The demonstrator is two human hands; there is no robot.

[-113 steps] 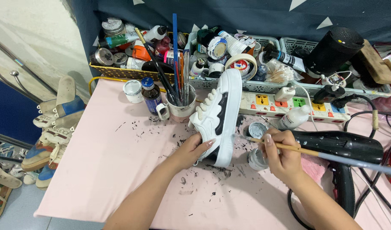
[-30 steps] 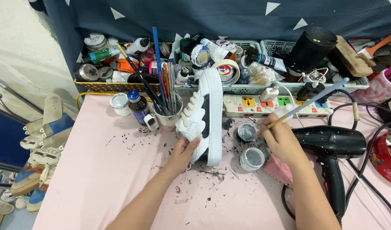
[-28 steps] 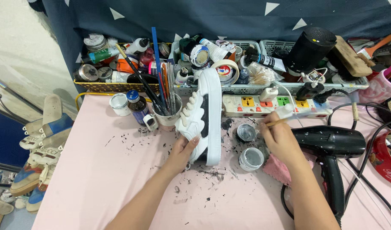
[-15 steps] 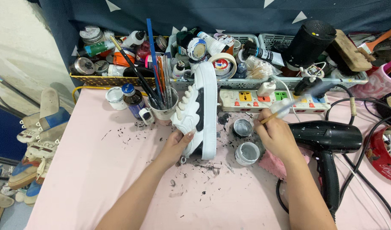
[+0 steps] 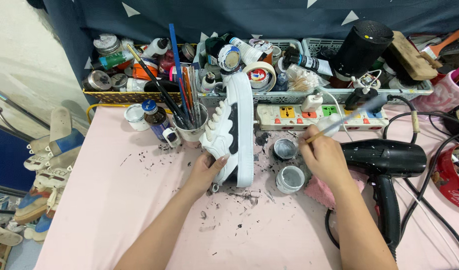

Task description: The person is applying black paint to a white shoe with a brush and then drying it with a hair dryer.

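A white sneaker (image 5: 234,130) with black side panels lies on its side on the pink table (image 5: 109,210), sole facing right. My left hand (image 5: 205,170) grips its heel end. My right hand (image 5: 323,156) holds a thin paintbrush (image 5: 342,119) with its handle pointing up and right. The brush tip is down by a small open paint jar (image 5: 284,149). A second jar with grey-white paint (image 5: 290,179) sits just below it, beside my right wrist.
A black hair dryer (image 5: 389,162) lies right of my hand with its cord looping. A power strip (image 5: 319,114), a cup of brushes (image 5: 189,127), a small blue-capped bottle (image 5: 155,120) and baskets of paint tubs line the back. Black flecks dot the table. Shoes hang at left.
My right hand has brought the brush from out at the right in to the small jars beside the sneaker. The left hand keeps holding the sneaker in place.
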